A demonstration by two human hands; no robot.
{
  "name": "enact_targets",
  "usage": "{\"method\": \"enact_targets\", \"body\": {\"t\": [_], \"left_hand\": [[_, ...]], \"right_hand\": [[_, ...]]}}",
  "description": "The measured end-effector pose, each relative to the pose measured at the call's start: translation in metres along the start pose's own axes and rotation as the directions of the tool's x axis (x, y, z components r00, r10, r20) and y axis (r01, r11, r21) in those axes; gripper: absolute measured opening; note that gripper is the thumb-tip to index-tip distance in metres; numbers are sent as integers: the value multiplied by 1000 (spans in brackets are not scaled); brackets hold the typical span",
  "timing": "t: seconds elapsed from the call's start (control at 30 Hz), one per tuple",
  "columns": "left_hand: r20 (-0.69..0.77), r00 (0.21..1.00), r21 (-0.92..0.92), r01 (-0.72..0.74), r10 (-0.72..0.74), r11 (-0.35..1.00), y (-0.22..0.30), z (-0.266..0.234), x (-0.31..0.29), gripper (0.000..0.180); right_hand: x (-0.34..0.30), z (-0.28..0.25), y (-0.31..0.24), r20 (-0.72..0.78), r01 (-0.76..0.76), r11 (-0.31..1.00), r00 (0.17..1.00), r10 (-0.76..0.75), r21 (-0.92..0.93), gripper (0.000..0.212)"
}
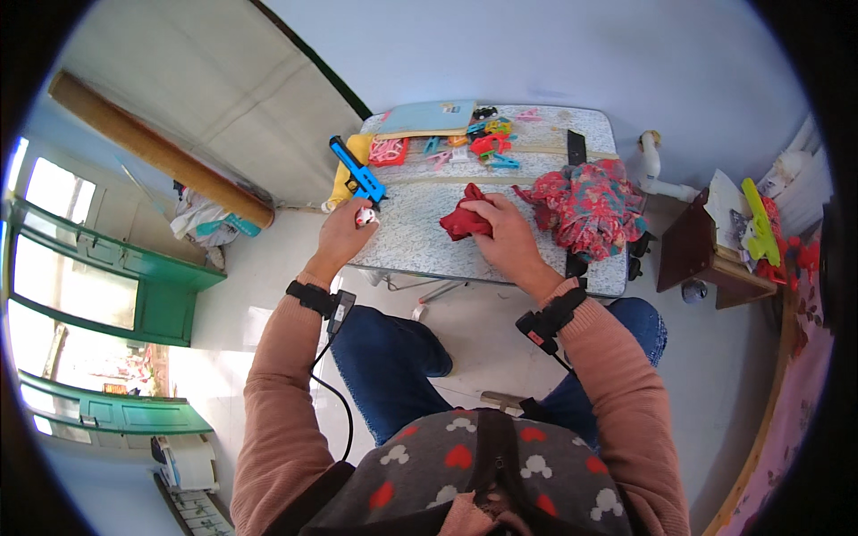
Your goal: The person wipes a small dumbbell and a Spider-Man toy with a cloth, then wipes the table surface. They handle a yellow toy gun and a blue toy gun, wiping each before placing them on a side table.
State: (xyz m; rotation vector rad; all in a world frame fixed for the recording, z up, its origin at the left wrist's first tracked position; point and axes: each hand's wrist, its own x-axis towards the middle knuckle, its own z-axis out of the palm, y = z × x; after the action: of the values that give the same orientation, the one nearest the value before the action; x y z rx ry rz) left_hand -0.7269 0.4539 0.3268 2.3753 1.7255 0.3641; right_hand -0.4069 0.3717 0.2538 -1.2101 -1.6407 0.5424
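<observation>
On the table (429,228), my right hand (511,237) is closed round a crumpled dark red cloth (459,221). My left hand (342,237), at the table's left edge, pinches a small white toy figure (365,216) with red and black marks. Just beyond those fingers lies a blue and black toy pistol (359,170), partly over a yellow item (343,186) whose kind I cannot make out. A bunched red floral cloth (585,205) rests on the table to the right of my right hand.
Several coloured clips (496,143), a red-and-pink box (388,151) and a light blue folder (429,118) lie along the table's far side. A brown cabinet (706,259) stands right, near a white pipe (652,165). A long brown roll (161,150) leans at left.
</observation>
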Motion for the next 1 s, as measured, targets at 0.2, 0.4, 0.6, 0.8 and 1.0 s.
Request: {"method": "enact_targets", "body": {"t": [0.2,0.4,0.6,0.8,1.0], "left_hand": [[-45,999,84,32,-28,996,16,-11,-1,47],[-24,987,103,-159,162,982,52,-27,36,41],[27,909,-170,-405,415,898,120,26,109,39],[-21,882,-71,-471,470,879,157,81,163,38],[85,949,-13,-302,302,953,155,93,166,38]], "right_hand": [[0,-2,0,-20,1,1000,1000,0,30,44],[0,-3,-1,-48,-62,995,997,66,74,42],[4,-7,9,-123,-178,966,971,203,185,43],[5,-20,10,-160,-216,947,953,258,239,41],[5,-29,8,-160,-242,933,943,290,267,44]]}}
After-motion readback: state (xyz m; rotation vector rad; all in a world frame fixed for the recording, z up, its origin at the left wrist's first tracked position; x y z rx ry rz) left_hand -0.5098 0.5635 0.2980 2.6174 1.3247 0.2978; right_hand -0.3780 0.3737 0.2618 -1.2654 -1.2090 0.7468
